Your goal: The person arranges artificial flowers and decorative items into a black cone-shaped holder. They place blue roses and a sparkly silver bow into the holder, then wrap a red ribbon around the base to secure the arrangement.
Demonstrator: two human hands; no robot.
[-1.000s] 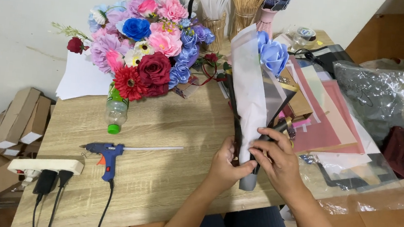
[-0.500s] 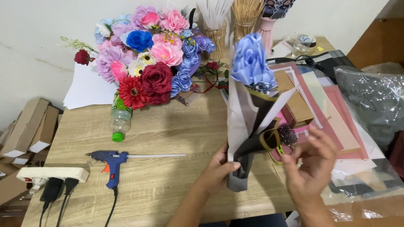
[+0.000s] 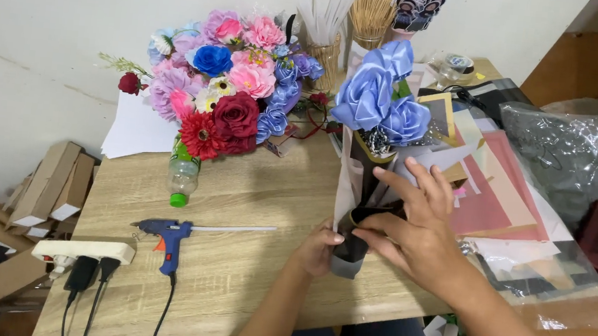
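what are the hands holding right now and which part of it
Both hands hold the blue ribbon-rose bouquet in pale wrapping paper: the left hand grips its lower stem end, the right hand presses the wrap at mid-height.

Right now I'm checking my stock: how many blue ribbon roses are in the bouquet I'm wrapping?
2 show: a large blue ribbon rose on top and a smaller one lower right of it. The wrap, held by the left hand and right hand, may hide more.

One head-worn camera looks steeply down, close over the wooden table point(image 3: 253, 185).
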